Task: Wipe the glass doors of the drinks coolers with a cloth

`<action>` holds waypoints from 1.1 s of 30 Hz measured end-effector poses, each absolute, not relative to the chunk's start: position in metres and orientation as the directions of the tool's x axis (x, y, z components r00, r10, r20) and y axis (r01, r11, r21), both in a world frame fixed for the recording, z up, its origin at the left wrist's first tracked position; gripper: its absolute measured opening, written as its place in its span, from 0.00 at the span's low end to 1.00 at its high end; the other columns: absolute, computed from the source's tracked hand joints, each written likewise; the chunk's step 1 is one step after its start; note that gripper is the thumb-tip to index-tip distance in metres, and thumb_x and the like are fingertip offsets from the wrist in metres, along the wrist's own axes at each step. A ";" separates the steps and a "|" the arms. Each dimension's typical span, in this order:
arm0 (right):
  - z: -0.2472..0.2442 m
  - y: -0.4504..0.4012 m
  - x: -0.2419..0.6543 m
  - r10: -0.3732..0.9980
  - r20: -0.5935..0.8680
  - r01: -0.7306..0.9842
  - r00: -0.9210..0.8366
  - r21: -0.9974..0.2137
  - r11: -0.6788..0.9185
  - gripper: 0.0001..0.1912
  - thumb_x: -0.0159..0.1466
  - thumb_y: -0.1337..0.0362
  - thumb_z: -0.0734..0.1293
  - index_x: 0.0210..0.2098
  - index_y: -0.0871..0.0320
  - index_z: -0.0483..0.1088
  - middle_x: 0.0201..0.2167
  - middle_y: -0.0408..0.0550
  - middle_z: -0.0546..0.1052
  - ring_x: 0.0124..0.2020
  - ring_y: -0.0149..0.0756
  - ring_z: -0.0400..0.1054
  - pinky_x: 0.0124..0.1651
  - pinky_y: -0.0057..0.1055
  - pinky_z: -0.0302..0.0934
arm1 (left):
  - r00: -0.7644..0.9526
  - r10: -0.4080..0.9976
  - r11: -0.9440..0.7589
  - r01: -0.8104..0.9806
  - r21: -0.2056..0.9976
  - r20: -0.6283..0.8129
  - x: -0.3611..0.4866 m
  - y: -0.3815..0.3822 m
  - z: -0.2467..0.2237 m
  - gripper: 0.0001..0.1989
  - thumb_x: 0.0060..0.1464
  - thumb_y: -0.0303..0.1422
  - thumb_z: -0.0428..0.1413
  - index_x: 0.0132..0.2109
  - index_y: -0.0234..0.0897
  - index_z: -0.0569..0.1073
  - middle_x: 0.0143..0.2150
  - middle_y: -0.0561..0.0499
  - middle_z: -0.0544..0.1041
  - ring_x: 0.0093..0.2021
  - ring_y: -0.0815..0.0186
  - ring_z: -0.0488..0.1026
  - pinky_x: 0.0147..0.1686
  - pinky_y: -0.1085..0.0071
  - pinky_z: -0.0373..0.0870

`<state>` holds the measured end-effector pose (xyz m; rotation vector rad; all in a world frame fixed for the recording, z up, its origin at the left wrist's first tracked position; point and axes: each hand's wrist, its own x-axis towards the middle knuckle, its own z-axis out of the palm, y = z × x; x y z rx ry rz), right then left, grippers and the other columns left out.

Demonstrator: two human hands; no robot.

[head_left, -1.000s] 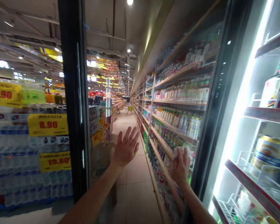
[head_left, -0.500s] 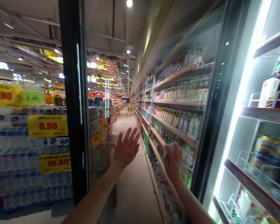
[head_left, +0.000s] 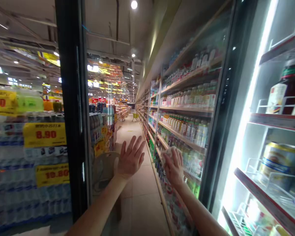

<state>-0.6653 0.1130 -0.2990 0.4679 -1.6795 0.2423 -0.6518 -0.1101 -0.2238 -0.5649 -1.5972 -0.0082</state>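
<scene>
A glass door [head_left: 144, 183] with a black frame [head_left: 72, 98] stands open before me, and the aisle shows through its pane. My left hand [head_left: 130, 157] lies flat against the glass with the fingers spread and nothing in it. To its right, my right hand [head_left: 175, 168] presses a crumpled pale cloth [head_left: 168, 154] to the same pane. Its fingers are bent over the cloth, which is partly hidden beneath them.
On the right is a lit cooler with wire-fronted shelves [head_left: 272, 118], bottles and a large can [head_left: 281, 160]. Left of the door stand stacked water packs [head_left: 27, 190] with yellow price signs [head_left: 44, 134]. Beyond the glass run long drink shelves [head_left: 186, 108] and a distant yellow cart [head_left: 135, 117].
My right hand has slid left across the glass with the cloth, closer to my left hand. The left hand stays pressed in place, and the view has shifted slightly.
</scene>
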 end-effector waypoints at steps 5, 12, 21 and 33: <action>-0.284 0.165 -0.680 0.396 0.917 -0.305 -0.056 -0.393 0.868 0.29 0.61 0.70 0.55 0.62 0.55 0.52 0.65 0.58 0.48 0.65 0.51 0.44 0.58 0.58 0.49 | 0.008 0.352 0.873 0.359 -0.331 0.936 -0.651 -0.108 -0.224 0.25 0.56 0.32 0.49 0.61 0.37 0.58 0.60 0.47 0.63 0.66 0.62 0.46 0.64 0.57 0.38; -0.273 0.083 -0.667 -0.157 0.984 -0.443 -0.082 0.105 0.890 0.29 0.60 0.70 0.58 0.60 0.48 0.55 0.66 0.49 0.47 0.65 0.48 0.43 0.61 0.54 0.47 | 0.001 0.345 0.874 0.365 -0.321 0.939 -0.652 -0.110 -0.225 0.24 0.56 0.32 0.50 0.60 0.38 0.60 0.60 0.47 0.63 0.66 0.62 0.47 0.64 0.57 0.38; -0.250 0.157 -0.686 0.384 0.923 -0.357 -0.031 -0.369 0.858 0.27 0.61 0.69 0.53 0.61 0.56 0.55 0.64 0.58 0.50 0.64 0.49 0.47 0.58 0.55 0.51 | 0.014 0.350 0.875 0.353 -0.332 0.936 -0.649 -0.107 -0.224 0.22 0.56 0.32 0.50 0.58 0.37 0.62 0.59 0.47 0.64 0.66 0.63 0.45 0.64 0.58 0.37; -0.261 0.164 -0.682 0.084 0.996 -0.355 -0.040 -0.093 0.930 0.26 0.60 0.70 0.57 0.58 0.53 0.60 0.64 0.53 0.52 0.64 0.47 0.46 0.60 0.54 0.48 | 0.012 0.354 0.871 0.361 -0.334 0.935 -0.652 -0.110 -0.224 0.24 0.56 0.32 0.49 0.60 0.38 0.59 0.60 0.47 0.64 0.66 0.63 0.46 0.64 0.57 0.38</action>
